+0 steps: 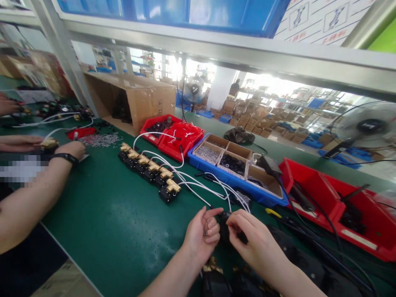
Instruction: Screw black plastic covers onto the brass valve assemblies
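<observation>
My left hand [202,233] is palm up with its fingers curled over a few small metal pieces [205,233], perhaps screws. Its index finger stretches out to a black housing [225,225]. Over that housing, my right hand [255,237] pinches with thumb and forefinger; whatever is between the tips is too small to make out. Ahead on the green bench stands a row of black valve units with brass tee fittings [172,186], with white cables [198,192] running from them toward my hands. Close below my hands are more black units [215,280] with brass parts, partly hidden by my arms.
A blue tray [204,165] of small parts lies beyond my hands, red bins [355,237] to its right and a red tray [182,150] behind the row. A tool with a yellow tip [272,213] lies at right. A co-worker's arms [40,194] work at left near loose screws [103,140].
</observation>
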Motion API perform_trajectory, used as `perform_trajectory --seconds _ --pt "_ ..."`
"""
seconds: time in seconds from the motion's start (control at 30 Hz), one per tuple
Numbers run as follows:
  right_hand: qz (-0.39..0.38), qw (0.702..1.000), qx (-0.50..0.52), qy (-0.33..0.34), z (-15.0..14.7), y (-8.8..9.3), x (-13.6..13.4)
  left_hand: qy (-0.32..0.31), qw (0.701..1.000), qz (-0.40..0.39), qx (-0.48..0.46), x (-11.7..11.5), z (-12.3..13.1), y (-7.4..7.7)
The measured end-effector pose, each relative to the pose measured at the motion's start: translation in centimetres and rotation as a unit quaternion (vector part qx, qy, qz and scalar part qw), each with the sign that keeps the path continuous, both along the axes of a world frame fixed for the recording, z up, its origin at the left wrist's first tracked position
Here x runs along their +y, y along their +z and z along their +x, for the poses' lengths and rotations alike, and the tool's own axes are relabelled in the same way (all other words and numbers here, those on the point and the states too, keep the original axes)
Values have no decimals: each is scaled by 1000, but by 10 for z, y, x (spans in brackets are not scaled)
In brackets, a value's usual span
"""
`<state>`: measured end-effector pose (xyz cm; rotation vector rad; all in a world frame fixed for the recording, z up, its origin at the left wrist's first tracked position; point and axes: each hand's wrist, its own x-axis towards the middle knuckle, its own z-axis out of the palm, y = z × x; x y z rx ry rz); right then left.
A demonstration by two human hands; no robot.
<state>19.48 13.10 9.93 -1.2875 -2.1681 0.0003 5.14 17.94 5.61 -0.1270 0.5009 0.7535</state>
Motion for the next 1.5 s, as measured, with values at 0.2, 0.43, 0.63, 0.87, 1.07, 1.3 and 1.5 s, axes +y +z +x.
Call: perform_trajectory --seconds 0.2,0.43,0.63,0.87,1.07,1.3,1.5 --pt "3 1000 1 1 0 -3 -1 3 1000 5 5 2 0 -1" --pt "6 1000 -17 1 0 -6 2 -3 1000 6 13 2 1 -2" --pt "-23 999 -19 -16 -1 -6 2 -3 1000 7 15 1 0 -3" --pt "-87 995 10 -53 0 -3 3 -5 1000 8 12 2 0 -5" --pt "-150 981 49 -109 -1 1 8 -9 1000 5 11 2 1 -4" --pt "-233 956 86 -158 2 6 25 -10 1000 2 14 2 0 -2" --pt "-229 964 66 -114 3 14 25 -8 1000 5 10 3 1 -7"
